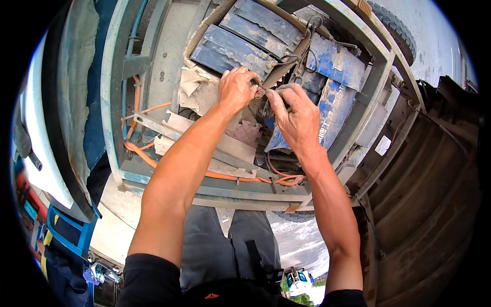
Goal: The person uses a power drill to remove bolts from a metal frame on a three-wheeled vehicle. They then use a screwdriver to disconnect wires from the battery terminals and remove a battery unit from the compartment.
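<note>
My left hand (pixel 237 91) is closed at the near edge of a box holding dusty dark-blue blocks (pixel 232 50) that look like batteries. Its fingertips pinch a small, thin dark piece whose kind I cannot make out. Just to the right, my right hand (pixel 296 113) is closed too, thumb and forefinger pressed together at the end of that same piece. Beyond the fingers, a dark cable (pixel 310 60) with a clamp-like end runs between the box and a worn blue-and-white block (pixel 335 61). Torn cardboard (pixel 197 84) lies beside my left wrist.
A grey metal frame (pixel 245 197) surrounds the space, with orange conduit (pixel 230 177) along its near side. A slanted metal bar (pixel 169 129) passes beneath my left forearm. At the right stands a rusty ribbed panel (pixel 424 204); a tyre (pixel 393 28) shows at the far right.
</note>
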Motion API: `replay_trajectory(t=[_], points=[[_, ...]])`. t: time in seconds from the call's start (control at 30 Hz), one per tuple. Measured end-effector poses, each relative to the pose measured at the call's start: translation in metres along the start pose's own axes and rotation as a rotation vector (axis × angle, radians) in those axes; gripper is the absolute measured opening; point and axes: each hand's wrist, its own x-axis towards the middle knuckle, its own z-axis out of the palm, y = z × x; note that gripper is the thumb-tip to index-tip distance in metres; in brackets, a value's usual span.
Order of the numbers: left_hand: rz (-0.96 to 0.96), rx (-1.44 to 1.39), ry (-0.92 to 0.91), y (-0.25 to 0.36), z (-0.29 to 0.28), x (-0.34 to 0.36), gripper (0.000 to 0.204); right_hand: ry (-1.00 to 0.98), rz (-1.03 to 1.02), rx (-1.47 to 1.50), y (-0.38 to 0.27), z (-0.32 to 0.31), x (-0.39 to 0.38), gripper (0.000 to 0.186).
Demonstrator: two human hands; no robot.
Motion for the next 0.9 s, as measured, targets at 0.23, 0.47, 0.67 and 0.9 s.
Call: replay_trajectory(t=[0.23, 0.47, 0.67, 0.9], points=[[0.008, 0.016, -0.038, -0.002, -0.005, 0.000, 0.020, 0.175, -0.183, -0.073, -0.008, -0.003, -0.002, 0.035], [-0.003, -0.011, -0.061, -0.008, -0.008, -0.004, 0.018, 0.330, -0.406, -0.148, -0.010, 0.007, 0.017, 0.021], [0.039, -0.032, 0.020, -0.004, 0.002, -0.005, 0.019, 0.235, -0.050, -0.014, -0.012, 0.012, -0.005, 0.012], [-0.018, -0.025, -0.066, -0.006, -0.004, -0.008, 0.023, 0.122, -0.001, -0.025, -0.014, 0.005, -0.005, 0.021]])
